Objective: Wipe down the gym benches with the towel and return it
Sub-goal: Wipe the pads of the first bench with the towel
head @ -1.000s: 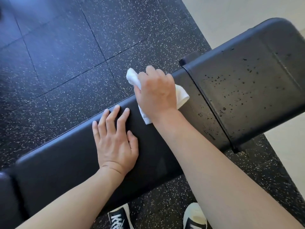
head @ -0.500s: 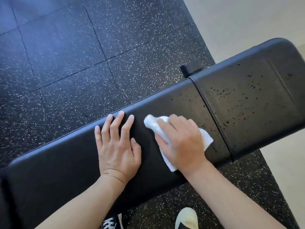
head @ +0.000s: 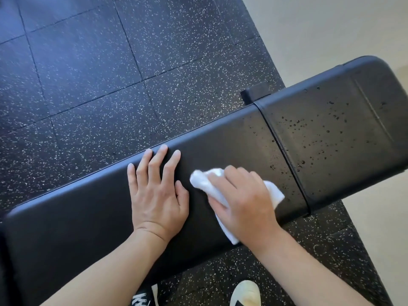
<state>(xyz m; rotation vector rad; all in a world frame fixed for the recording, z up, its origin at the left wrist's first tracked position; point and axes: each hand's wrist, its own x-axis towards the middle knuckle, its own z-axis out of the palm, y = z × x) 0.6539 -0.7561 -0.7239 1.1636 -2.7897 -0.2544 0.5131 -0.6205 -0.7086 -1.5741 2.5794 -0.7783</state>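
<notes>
A long black padded gym bench (head: pixel 84 219) runs diagonally from lower left to upper right. Its wider seat pad (head: pixel 344 133) at the right is dotted with water droplets, and a seam separates the two pads. My right hand (head: pixel 245 206) presses a crumpled white towel (head: pixel 207 184) onto the long pad near its front edge, just left of the seam. My left hand (head: pixel 156 193) lies flat, fingers spread, on the pad right beside the towel.
Black speckled rubber floor tiles (head: pixel 88 74) surround the bench. A pale smooth floor (head: pixel 331 25) begins at the upper right and right edge. A black bench foot (head: pixel 254 91) sticks out behind the seam. My two shoes (head: pixel 242 292) show below the bench.
My right hand has dragged the towel from the far edge of the pad toward the near edge. The left hand has stayed flat in place. The view has shifted slightly.
</notes>
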